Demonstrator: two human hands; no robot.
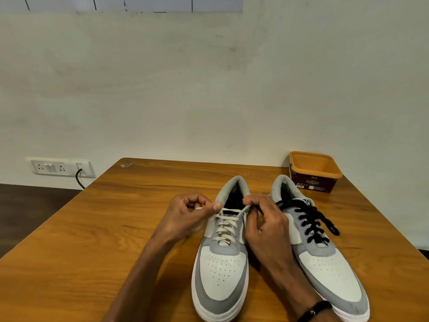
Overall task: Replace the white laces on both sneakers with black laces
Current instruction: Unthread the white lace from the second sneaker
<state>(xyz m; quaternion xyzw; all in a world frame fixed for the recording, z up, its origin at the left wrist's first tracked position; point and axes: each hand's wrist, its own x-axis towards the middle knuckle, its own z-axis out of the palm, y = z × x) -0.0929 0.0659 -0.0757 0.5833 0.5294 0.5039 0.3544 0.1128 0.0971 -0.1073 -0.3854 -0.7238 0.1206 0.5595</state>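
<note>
On a brown wood-grain bench (pixel 92 228) against a pale wall: two grey-and-white low-top sneakers, side by side, toes toward the camera. Left sneaker (pixel 220 270) threaded with a flat white lace (pixel 226 228); right sneaker (pixel 329 270) already strung with a thick black lace (pixel 313 219), one loose end trailing off its outer side. Left hand (pixel 188 214) curled, pinching one white lace end; right hand (pixel 264 219) curled, pinching the other end at the top eyelets. Behind the right sneaker, an open orange-and-brown plastic tub (pixel 315 171). Dark band (pixel 314 310) on the right wrist. White socket panel (pixel 61 167) low on the wall, black cable plugged in.
</note>
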